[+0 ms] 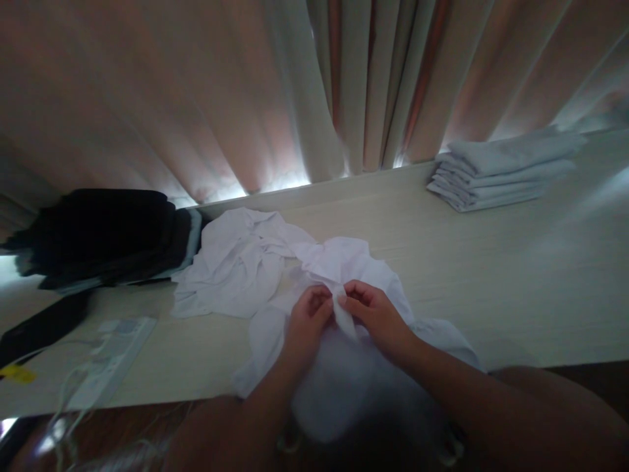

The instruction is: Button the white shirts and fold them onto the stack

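A white shirt (388,278) lies spread and rumpled at the table's front edge, its lower part hanging over toward me. My left hand (312,314) pinches a narrow strip of it between thumb and fingers. Close beside, my right hand (371,308) grips the same strip from the other side, fingertips bent around the cloth. Whether a button sits between the fingers is too small to tell. Behind and left of my hands is a second crumpled white garment (236,262), touching the shirt.
Folded white garments (506,170) form a stack at the back right. At the left stands a pile of dark folded clothes (108,236). A white power strip (115,367) with cables lies at the front left, near a black item (44,328). Curtains (221,92) hang behind the table (515,282).
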Tool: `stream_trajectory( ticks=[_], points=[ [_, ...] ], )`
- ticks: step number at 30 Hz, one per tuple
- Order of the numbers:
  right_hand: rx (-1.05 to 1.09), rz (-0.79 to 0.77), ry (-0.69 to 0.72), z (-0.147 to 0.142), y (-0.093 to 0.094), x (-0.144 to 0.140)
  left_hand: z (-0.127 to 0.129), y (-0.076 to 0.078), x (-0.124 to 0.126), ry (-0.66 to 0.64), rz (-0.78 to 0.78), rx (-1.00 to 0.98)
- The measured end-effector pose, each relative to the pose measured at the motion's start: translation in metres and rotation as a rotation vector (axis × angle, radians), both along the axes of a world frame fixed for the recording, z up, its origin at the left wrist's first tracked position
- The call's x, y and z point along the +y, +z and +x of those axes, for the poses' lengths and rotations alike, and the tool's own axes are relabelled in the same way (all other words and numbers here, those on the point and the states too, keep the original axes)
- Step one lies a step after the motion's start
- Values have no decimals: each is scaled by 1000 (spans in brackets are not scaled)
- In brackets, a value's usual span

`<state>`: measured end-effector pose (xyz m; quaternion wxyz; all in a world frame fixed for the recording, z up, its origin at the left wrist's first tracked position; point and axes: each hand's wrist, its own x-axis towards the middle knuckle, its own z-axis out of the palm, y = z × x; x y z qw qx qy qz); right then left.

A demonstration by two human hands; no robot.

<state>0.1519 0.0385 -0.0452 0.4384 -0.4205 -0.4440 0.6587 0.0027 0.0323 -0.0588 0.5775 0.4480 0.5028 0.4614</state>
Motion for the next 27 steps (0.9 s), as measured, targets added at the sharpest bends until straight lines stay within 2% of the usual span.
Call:
stream_trajectory(
  ticks=[3,6,8,10,12,15,19,27],
  points=[
    [22,-5,8,0,0,0,0,2,0,-47,5,78],
    [32,-1,15,2,-1,1,-3,7,-1,-91,144,321],
    [-13,22,22,3,-2,1,-7,8,0,-63,241,449],
    [-134,111,-17,3,-1,-1,-12,7,2,19,294,558],
    [-304,266,-91,3,0,-4,-16,5,4,109,325,663],
    [-517,507,-143,2,4,-11,-16,5,5,159,355,741],
    [-664,667,-130,1,2,-14,-10,13,-3,78,267,668],
    [-658,673,-86,3,4,-13,-11,31,-12,11,52,312]
  ],
)
